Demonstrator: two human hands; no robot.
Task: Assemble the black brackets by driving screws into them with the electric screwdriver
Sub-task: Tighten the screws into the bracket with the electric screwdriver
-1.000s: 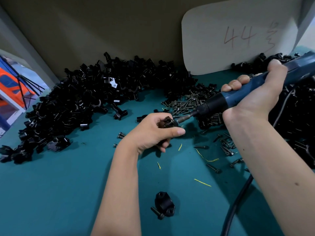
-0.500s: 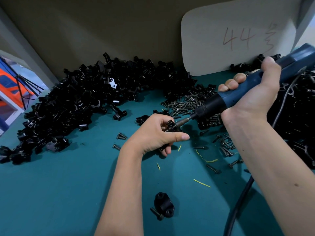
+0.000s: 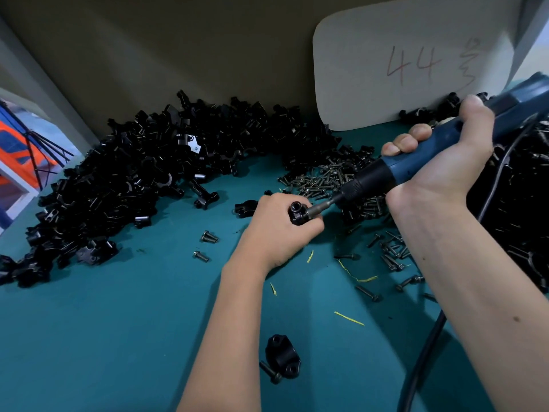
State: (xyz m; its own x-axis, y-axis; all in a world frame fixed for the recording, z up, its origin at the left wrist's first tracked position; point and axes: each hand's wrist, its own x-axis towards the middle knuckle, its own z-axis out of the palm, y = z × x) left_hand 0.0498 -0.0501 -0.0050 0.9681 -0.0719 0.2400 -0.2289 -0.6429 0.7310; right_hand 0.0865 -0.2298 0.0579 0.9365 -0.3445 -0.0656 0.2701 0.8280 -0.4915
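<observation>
My left hand point(image 3: 277, 233) grips a small black bracket point(image 3: 298, 213) just above the teal table point(image 3: 118, 322). My right hand point(image 3: 439, 162) holds the blue electric screwdriver point(image 3: 416, 162) by its body, slanting down to the left. Its metal bit point(image 3: 322, 207) meets the right side of the held bracket. A heap of dark screws point(image 3: 329, 178) lies just behind the hands. A big pile of black brackets point(image 3: 124, 179) runs along the back left. One bracket with a screw sticking out point(image 3: 282, 362) lies near me on the table.
Loose screws point(image 3: 392, 257) and yellow slivers point(image 3: 349, 318) are scattered at the right. More black brackets point(image 3: 523, 203) are piled at far right. The screwdriver's black cable point(image 3: 421, 361) trails down at the lower right. A pale board marked "44" point(image 3: 413, 63) leans on the back wall.
Both hands have kept nearly the same place. The bracket has turned a little in my left hand and the bit stays against it.
</observation>
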